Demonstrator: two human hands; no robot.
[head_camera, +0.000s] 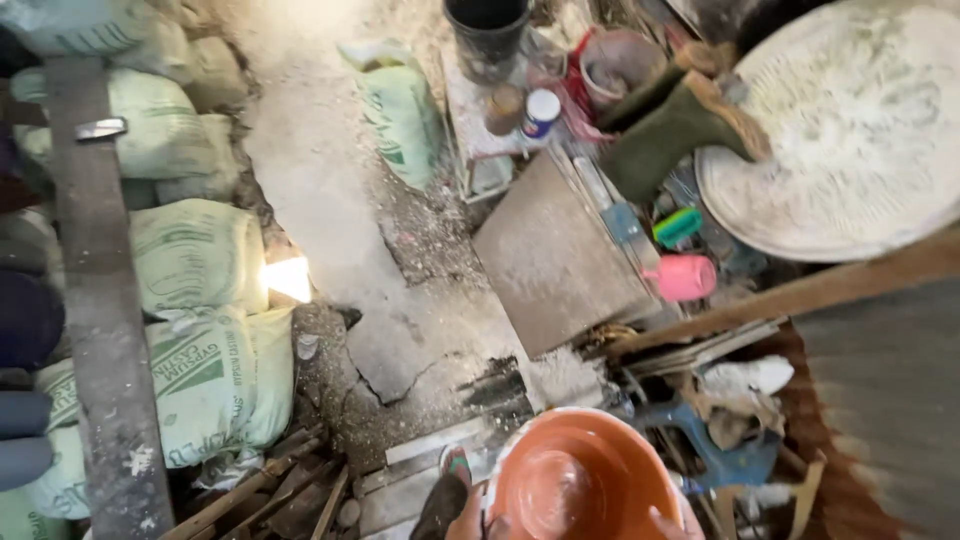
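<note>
We've got the orange bowl (583, 478) in both hands at the bottom edge of the view. Our left hand (468, 520) curls onto its left rim, our right hand (668, 524) has fingertips on the right rim; only slivers of each hand show, so we can't tell how tightly they close. The bowl sits level, mouth up, its inside looking bare. Just left of it, our shoe (445, 500) stands on pale planks (420, 470). Beyond the bowl, cracked concrete floor (400, 340) runs up the middle. A flat brown board (555, 250) lies right of it, with a pink cup (685, 277) at its edge. Farther right, there's a big round white disc (850, 130). Along the left, green-printed sacks (195, 330) are stacked beside a grey beam (100, 300). A black bucket (487, 35) stands at the top.
</note>
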